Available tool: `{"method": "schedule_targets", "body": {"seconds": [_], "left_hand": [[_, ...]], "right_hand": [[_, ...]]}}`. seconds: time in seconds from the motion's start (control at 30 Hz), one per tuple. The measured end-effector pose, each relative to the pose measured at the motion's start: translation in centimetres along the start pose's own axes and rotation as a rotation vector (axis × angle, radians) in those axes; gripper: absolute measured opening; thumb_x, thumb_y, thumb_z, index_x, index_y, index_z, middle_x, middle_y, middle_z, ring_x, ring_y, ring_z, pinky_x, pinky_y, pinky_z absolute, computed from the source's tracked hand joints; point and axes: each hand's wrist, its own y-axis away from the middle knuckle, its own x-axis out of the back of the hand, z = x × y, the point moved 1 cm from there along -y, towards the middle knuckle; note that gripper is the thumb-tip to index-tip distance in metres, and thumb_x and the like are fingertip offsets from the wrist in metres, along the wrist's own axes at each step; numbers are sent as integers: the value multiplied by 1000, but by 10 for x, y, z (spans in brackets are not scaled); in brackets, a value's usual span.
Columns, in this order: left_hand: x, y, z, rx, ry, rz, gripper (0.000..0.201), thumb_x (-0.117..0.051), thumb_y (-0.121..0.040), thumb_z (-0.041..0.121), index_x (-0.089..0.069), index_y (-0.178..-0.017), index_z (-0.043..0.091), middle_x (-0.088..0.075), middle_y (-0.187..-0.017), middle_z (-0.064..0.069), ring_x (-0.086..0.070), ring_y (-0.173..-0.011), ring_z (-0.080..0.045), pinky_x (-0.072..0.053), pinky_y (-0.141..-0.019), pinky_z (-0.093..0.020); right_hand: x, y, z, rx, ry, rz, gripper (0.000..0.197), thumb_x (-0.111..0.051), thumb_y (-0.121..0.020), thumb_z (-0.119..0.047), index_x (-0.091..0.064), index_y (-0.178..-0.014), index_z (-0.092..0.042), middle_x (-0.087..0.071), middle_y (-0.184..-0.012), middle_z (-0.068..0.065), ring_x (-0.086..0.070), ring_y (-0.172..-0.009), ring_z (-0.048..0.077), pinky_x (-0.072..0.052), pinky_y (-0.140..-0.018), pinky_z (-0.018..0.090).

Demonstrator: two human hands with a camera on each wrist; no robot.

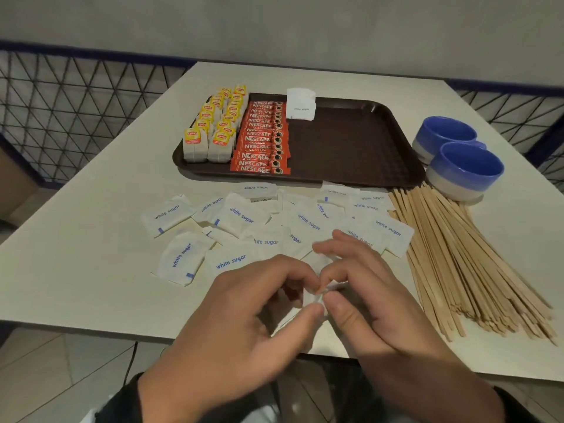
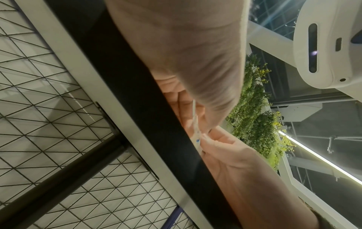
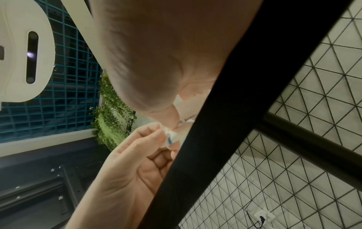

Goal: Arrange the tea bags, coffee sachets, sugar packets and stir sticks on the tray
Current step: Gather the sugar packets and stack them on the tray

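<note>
Two bare hands meet at the near edge of a pale table (image 1: 91, 239), the left hand (image 1: 244, 315) and right hand (image 1: 375, 300) pinching a small stack of sugar packets (image 1: 317, 296) between thumbs and fingertips; the wrist views show the white paper edge, with a speck of blue print, caught between the fingertips (image 3: 156, 133) of both hands. Just beyond the hands, loose sugar packets (image 1: 241, 215) marked "white sugar" lie scattered and overlapping across the tabletop, between the person and a dark brown tray (image 1: 351, 148). On the left part of the tray, yellow-tagged tea bags (image 1: 210, 129) stand in two rows, and just beside them to the right red coffee sachets (image 1: 262, 138) lie in an overlapping column running from the far rim to the near rim. A standing bunch of sugar packets (image 1: 300, 103) sits at the tray's far rim, next to the top of the coffee column; the right half of the tray holds nothing else. To the right of the scattered packets, wooden stir sticks (image 1: 457, 257) fan out in a loose heap on the table, their far ends near two blue-and-white bowls (image 1: 457, 160) that stand touching each other just beside the tray's right edge. A wire-mesh partition (image 1: 76, 102) runs behind the table.
</note>
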Motion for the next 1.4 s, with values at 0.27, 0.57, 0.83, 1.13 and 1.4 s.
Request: {"method": "schedule_targets", "body": {"seconds": [0.27, 0.57, 0.83, 1.13, 1.4], "left_hand": [[-1, -2, -2, 181, 144, 78, 49, -77, -81, 30, -54, -118, 51, -73, -86, 14, -66, -76, -17, -53, -65, -25], [-1, -7, -5, 291, 251, 52, 57, -89, -75, 23, -60, -116, 51, -73, -83, 14, -64, -71, -11, -52, -72, -20], [0, -8, -9, 323, 382, 133, 43, -81, -73, 26, -69, -110, 44, -78, -81, 5, -69, -72, -14, -53, -73, -18], [2, -6, -7, 289, 443, 125, 36, -81, -78, 38, -72, -113, 41, -77, -81, 0, -69, -75, -23, -54, -75, -22], [0, -5, -11, 327, 434, 136, 22, -84, -76, 33, -78, -97, 34, -79, -80, 6, -75, -78, -13, -60, -80, -29]], "right_hand": [[1, -11, -7, 34, -93, 138, 22, -64, -89, -17, -65, -97, -37, -60, -103, -8, -63, -102, 13, -47, -74, 15], [-4, -10, -2, -79, -223, 184, 36, -63, -89, -27, -57, -119, -47, -58, -115, -17, -59, -112, 16, -56, -81, 56], [-4, -12, -3, -133, -478, 213, 46, -76, -81, -19, -62, -116, -46, -64, -103, -10, -71, -72, 26, -62, -68, 49], [-1, -10, -4, -117, -613, 259, 56, -79, -68, 0, -70, -111, -35, -67, -95, 4, -72, -77, 27, -62, -64, 46], [0, -10, -6, -179, -646, 244, 50, -79, -66, -2, -68, -110, -21, -77, -99, 9, -77, -86, 27, -62, -63, 33]]}}
